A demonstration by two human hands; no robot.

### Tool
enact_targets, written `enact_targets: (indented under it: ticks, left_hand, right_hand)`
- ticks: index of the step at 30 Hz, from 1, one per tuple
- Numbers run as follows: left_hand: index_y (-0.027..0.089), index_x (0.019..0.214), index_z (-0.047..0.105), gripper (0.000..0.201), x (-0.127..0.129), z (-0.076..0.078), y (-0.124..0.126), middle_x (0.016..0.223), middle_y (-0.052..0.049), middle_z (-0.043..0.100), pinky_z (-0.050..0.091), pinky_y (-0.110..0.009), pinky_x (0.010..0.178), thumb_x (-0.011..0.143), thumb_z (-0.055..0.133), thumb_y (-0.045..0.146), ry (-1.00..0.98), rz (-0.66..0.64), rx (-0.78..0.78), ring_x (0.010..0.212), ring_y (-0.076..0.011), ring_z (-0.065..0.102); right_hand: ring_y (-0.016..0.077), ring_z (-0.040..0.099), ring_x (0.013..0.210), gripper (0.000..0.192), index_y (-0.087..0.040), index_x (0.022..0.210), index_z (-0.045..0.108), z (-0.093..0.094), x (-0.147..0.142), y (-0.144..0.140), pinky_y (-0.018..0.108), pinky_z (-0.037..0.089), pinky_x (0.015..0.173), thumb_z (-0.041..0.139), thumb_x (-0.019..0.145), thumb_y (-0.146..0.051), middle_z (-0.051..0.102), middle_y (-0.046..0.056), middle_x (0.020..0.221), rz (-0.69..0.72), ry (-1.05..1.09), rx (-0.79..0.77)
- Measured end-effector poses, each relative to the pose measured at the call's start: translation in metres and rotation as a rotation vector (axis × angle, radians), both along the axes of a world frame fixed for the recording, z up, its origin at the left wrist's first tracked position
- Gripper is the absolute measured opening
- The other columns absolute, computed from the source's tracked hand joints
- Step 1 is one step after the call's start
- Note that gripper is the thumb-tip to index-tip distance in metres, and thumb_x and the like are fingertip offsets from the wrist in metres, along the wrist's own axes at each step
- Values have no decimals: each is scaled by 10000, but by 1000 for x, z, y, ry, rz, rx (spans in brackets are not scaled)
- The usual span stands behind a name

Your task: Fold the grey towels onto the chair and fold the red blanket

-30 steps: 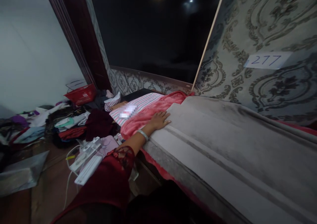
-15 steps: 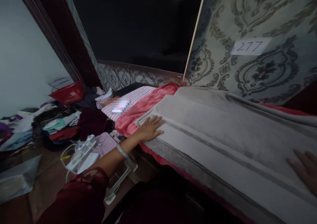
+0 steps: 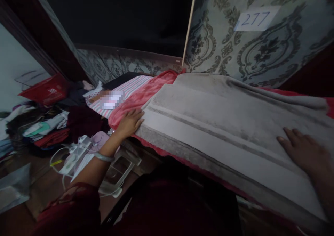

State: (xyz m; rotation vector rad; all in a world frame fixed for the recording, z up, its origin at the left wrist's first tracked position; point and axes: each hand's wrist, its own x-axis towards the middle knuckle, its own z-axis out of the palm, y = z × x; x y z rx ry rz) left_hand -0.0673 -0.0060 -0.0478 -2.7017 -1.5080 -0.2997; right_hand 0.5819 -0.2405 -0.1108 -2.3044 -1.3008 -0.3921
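A grey plush fabric (image 3: 208,104) lies spread over the long surface in front of me. Along its near side runs a long pale strip (image 3: 193,135), with a narrow grey band beside it. My left hand (image 3: 131,122) rests flat at the left end of the strip, fingers extended, where the grey fabric meets a pink plush cloth (image 3: 138,97). Over on the right, my right hand (image 3: 304,149) lies palm down on the grey fabric with its fingers apart. Neither hand grips anything.
Beyond the pink cloth lies a striped cloth (image 3: 135,84) with a blurred bright patch. A power strip (image 3: 78,154) with cables sits below my left arm. Clothes piles (image 3: 47,130) and a red basket (image 3: 48,90) are at left. A dark screen (image 3: 125,17) stands behind.
My left hand has shifted left to the end of the pale strip. My right hand has come further into view. The camera has tilted down and turned slightly right.
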Motion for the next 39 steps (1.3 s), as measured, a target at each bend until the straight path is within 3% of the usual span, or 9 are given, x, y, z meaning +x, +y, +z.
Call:
enact_targets:
  ticks: [4,8,11,14,21,26,30,36,39]
  left_hand:
    - [130,1217,680,381,27,15,-8,1408,-182,583,385,-604,1105,964,480,333,-114,-194,154,1364,-370,466]
    - [173,1243,656,384,66,20,-30,1271,-137,664,485,-488,1034,965,537,409,-192,-619,87,1210,-275,587]
    - [177,1213,665,354,74,13,-36,1231,-127,680,520,-470,993,977,524,400,-184,-686,89,1174,-266,609]
    - [175,1219,657,323,66,1,-34,1259,-124,674,529,-454,1009,994,496,340,-182,-671,119,1198,-253,611]
    - [195,1285,622,376,57,-13,-32,1361,-124,618,491,-461,1067,960,444,131,-100,-663,205,1283,-253,556]
    - [201,1156,697,359,59,-11,-28,1078,-119,702,539,-425,891,933,435,96,-88,-646,224,1031,-252,623]
    - [235,1111,724,370,53,-7,-30,1008,-106,697,534,-425,845,933,416,134,-101,-611,219,949,-258,614]
    - [239,828,702,308,65,22,-28,854,-59,689,551,-355,782,937,432,340,-224,-593,14,826,-215,644]
    - [236,993,710,371,105,28,-21,1021,-79,730,556,-424,898,934,403,436,-258,-576,44,964,-262,677]
  right_hand:
    - [488,533,1254,921,-137,1199,728,37,-56,-1,719,387,860,309,830,-870,596,318,1315,-91,87,-173]
    - [298,599,1213,532,-193,1224,686,61,-168,-1,507,488,998,432,979,-591,653,187,1284,431,41,102]
    - [243,630,1137,318,-237,1190,678,57,-245,-2,444,533,952,486,1012,-416,684,101,1216,667,90,116]
    - [265,628,1083,270,-214,1178,676,47,-283,-4,461,544,901,533,998,-357,682,110,1189,712,61,65]
    - [267,588,1110,283,-186,1239,660,39,-289,-9,471,534,945,546,984,-229,678,109,1231,695,-80,64]
    - [222,627,1021,234,-200,1109,701,30,-295,-6,416,545,908,507,988,-146,730,79,1088,686,-140,220]
    - [219,640,955,208,-228,1019,709,27,-301,-5,418,556,859,509,996,-178,734,70,1024,662,-70,249]
    - [205,621,875,222,-199,915,691,49,-293,-8,374,538,799,497,1010,-249,701,82,899,695,181,177]
    - [220,626,1021,282,-187,1081,697,68,-270,-6,404,504,940,465,1031,-340,710,107,1070,541,152,122]
